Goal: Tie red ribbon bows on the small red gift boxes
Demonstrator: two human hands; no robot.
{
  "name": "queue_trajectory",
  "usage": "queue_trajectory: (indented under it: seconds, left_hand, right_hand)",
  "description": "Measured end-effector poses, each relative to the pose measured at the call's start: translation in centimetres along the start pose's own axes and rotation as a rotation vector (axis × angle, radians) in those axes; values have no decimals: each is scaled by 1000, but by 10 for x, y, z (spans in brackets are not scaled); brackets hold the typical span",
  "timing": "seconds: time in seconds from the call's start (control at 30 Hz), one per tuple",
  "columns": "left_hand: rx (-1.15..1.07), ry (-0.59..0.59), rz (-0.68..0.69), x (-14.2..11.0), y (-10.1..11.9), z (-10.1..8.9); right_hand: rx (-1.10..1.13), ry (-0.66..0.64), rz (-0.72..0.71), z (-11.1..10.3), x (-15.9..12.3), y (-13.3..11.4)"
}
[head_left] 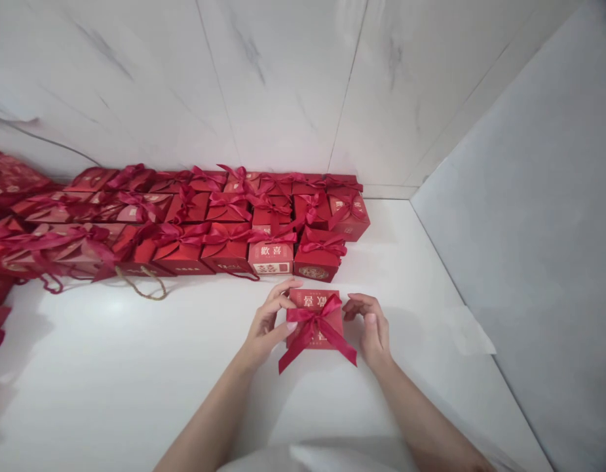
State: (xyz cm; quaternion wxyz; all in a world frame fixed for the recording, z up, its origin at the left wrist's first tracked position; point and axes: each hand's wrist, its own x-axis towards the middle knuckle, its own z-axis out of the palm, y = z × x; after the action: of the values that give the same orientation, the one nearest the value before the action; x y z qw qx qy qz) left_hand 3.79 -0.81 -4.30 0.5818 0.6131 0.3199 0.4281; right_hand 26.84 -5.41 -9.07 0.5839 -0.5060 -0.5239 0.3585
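A red gift box (327, 319) with pale lettering sits on the white surface in front of me. Around it is tied a crimson ribbon (315, 320), its bow on top and two tails hanging toward me. My left hand (270, 321) holds the box by its left side, thumb against the left end of the ribbon and fingers reaching to the far corner. Beside the right side, my right hand (374, 328) is slightly apart from the box, with its fingers loosely bent and nothing seen between them.
Rows of ribboned red boxes (224, 246) stand along the marbled wall (283, 85). A gold cord handle (143, 288) sticks out in front of them. Red bags (10, 180) are at the far left. A grey panel (543, 196) rises on the right. A cable (47, 139) runs at the upper left.
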Motion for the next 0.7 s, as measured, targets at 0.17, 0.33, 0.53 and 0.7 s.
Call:
queue_trajectory:
  seconds: [0.17,0.33,0.53,0.7]
  left_hand:
    - [-10,-30,1,1,-6,-1]
    - [39,88,73,1,-5,-1]
    - [94,356,83,3,1,-1]
    - [93,460,-40,6,-2,4]
  right_hand:
    - [18,14,14,-1,0,4]
    - [3,-21,50,1,4,5]
    - [7,38,72,3,11,7]
    - [49,-18,84,9,11,5]
